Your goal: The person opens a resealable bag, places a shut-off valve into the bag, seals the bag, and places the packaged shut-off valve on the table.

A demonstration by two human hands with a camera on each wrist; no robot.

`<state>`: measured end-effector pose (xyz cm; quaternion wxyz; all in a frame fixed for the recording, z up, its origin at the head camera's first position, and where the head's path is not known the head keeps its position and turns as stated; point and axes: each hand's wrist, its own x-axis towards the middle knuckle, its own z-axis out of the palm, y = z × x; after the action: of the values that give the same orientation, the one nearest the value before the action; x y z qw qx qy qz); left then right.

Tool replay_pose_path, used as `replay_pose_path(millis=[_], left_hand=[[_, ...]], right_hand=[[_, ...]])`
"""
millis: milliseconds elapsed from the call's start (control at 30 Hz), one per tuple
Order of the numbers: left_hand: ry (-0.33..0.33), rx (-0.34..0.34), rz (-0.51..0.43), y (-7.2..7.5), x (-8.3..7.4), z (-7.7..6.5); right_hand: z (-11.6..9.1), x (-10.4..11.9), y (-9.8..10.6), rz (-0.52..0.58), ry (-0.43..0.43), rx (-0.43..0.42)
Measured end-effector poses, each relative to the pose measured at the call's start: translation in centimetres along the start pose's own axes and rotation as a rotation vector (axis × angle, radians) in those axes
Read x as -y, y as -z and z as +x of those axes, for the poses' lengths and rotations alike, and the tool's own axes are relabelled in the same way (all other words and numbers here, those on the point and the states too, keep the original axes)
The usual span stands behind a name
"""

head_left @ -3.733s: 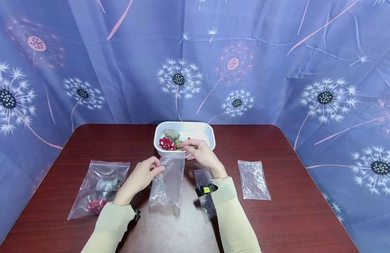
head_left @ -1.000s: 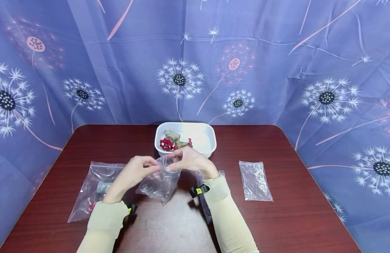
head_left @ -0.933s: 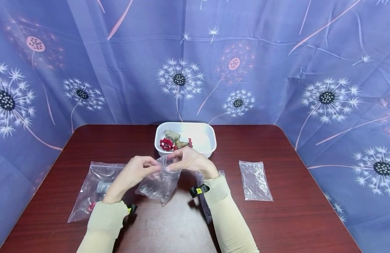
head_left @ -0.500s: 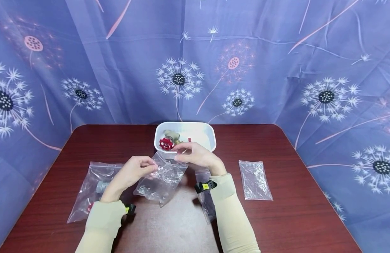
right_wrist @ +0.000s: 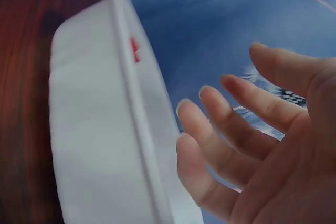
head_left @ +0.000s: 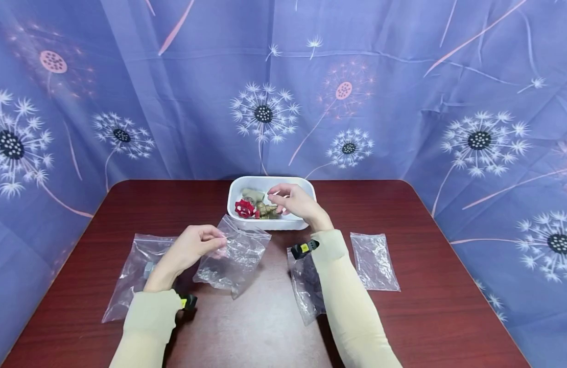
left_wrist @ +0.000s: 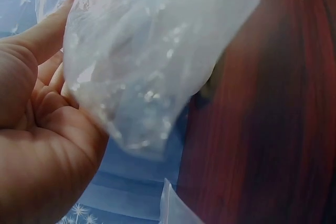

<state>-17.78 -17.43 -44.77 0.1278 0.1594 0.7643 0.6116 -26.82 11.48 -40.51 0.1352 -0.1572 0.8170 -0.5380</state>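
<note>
My left hand (head_left: 189,250) pinches a clear plastic zip bag (head_left: 237,255) near its top. The crinkled bag (left_wrist: 152,66) spreads in front of the fingers in the left wrist view and looks empty. My right hand (head_left: 298,203) hovers over the white plastic tray (head_left: 290,225), fingers apart and loosely bent, holding nothing. In the right wrist view its fingers (right_wrist: 226,124) are beside the tray's rim (right_wrist: 131,87). Inside the tray lie a valve with a red handwheel (head_left: 244,208), a brass valve (head_left: 267,210) and a tan pipe fitting (head_left: 253,194).
A larger clear bag (head_left: 132,276) lies at left, with a grey metal valve (head_left: 148,269) partly hidden by my left forearm. Another bag (head_left: 304,291) lies under my right forearm, with a flat clear bag (head_left: 375,260) farther right. A patterned curtain (head_left: 283,128) hangs behind the table.
Both hands were at the bag's mouth; my right hand has let go of the bag and moved up and right over the tray. My left hand keeps its grip on the bag.
</note>
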Motion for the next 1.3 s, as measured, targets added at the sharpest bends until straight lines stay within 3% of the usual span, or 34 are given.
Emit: replay_pose_path(millis=[167,367,700,833,1033,1200,1300], left_hand=[[0.010,0.008,-0.026,0.1,-0.1,0.2],[0.006,0.014,-0.030,0.2,-0.2,0.5],[0.022,0.012,-0.010,0.9,0.1,-0.7],[0.014,0.007,-0.015,1.0,0.1,-0.9],[0.012,0.017,-0.032,0.8,0.1,-0.7],[0.009,0.028,-0.034,0.7,-0.1,-0.5],[0.005,0.034,-0.033,0.7,0.0,-0.5]], right_hand=[[1.8,-0.5,0.6,-0.157,0.000,-0.001],[3.4,-1.0,0.9,-0.441,0.012,-0.029],[6.1,-1.8,-2.1,-0.814,0.004,0.135],[6.5,-1.4,-2.9,-0.870,-0.082,0.144],[6.6,-1.0,-3.2,-0.845,-0.205,0.113],[6.7,-1.0,-3.1,-0.847,-0.254,0.117],[6.8,-1.1,-3.1,-0.861,-0.237,0.149]])
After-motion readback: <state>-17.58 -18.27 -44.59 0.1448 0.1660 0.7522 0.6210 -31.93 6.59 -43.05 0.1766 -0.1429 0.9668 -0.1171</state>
